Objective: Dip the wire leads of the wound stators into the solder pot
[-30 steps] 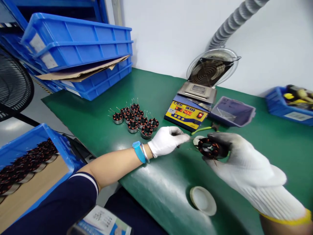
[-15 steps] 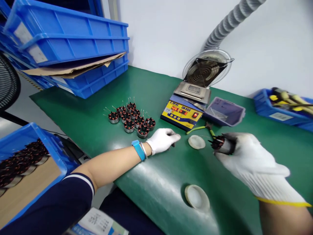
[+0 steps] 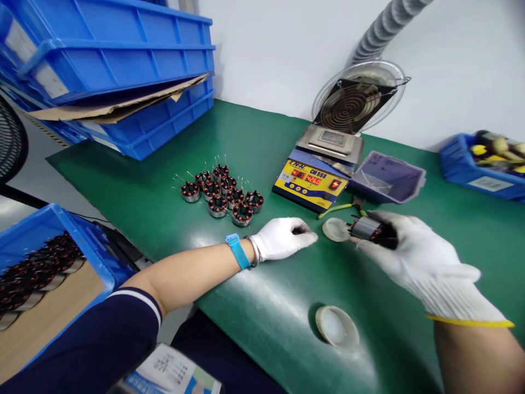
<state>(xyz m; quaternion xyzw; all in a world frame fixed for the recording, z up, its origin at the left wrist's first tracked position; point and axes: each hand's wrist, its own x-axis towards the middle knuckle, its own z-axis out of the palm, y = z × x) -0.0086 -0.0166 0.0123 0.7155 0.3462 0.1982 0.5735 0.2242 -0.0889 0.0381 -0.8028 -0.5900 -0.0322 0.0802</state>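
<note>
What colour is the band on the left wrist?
Blue wristband, clearest in the head view, beside the gloved left hand.

The stator (image 3: pixel 369 229) is a small metal cylinder with dark copper windings, lying on its side in the fingers (image 3: pixel 385 221) of the right hand (image 3: pixel 414 257), just above the counter (image 3: pixel 254 137). Its silver side wall faces up, and it sits just beside a white dish (image 3: pixel 334 230).

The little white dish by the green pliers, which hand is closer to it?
Right. The right hand, gripping a wound coil, is almost touching the small white dish. The left hand rests on the table further left of it.
</note>
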